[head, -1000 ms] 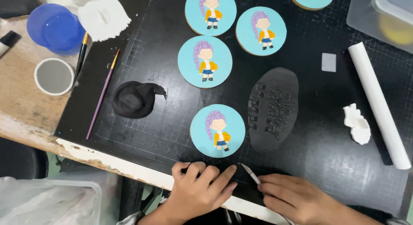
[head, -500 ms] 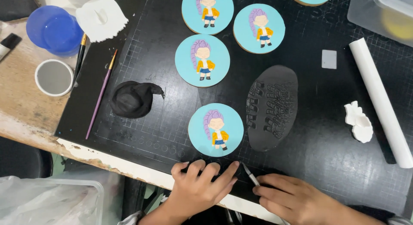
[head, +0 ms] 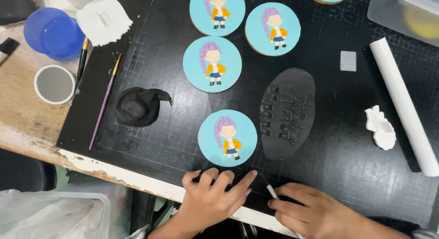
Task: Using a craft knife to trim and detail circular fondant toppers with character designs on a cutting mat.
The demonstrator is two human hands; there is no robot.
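Pressing flat, left hand (head: 214, 197) rests on black mat (head: 347, 143); right hand (head: 307, 215) seemingly grips thin tool (head: 270, 188).

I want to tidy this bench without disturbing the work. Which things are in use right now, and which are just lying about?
In use:
- left hand, pressed flat at the black cutting mat's near edge
- right hand, holding a thin pointed tool

Lying about:
- lump of black paste
- embossed black oval sheet
- white rolling pin
- paintbrush
- decorated round cookies, nearest one
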